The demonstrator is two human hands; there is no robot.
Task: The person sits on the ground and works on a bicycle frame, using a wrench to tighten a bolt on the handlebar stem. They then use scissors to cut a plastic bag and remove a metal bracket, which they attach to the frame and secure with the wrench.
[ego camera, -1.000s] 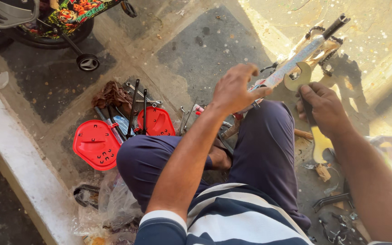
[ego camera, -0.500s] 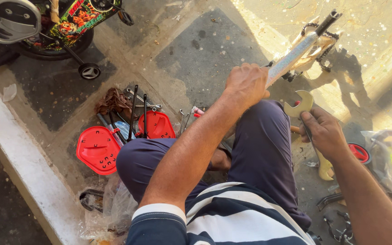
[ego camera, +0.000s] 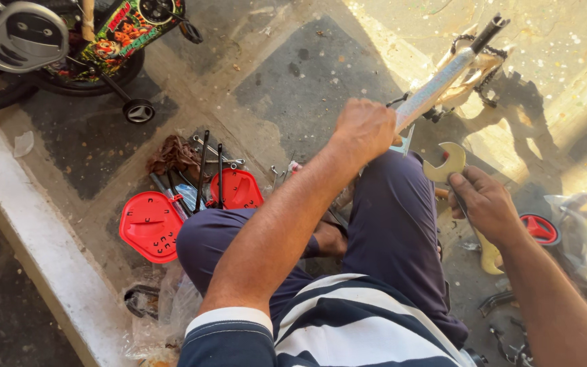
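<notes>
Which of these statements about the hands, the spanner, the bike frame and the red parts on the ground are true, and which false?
1. The left hand grips the pale bike frame. True.
2. The right hand holds a screwdriver. False: it holds an open-ended spanner.
3. The spanner's open end sits on the frame. False: it is below the frame, apart from it.
4. Two red plastic pieces lie on the ground by the person's left knee. True.
5. A small red wheel lies just beyond the right hand. True.
6. The child's bike at the top left lies flat on its side. False: it stands upright, a training wheel on the ground.
</notes>
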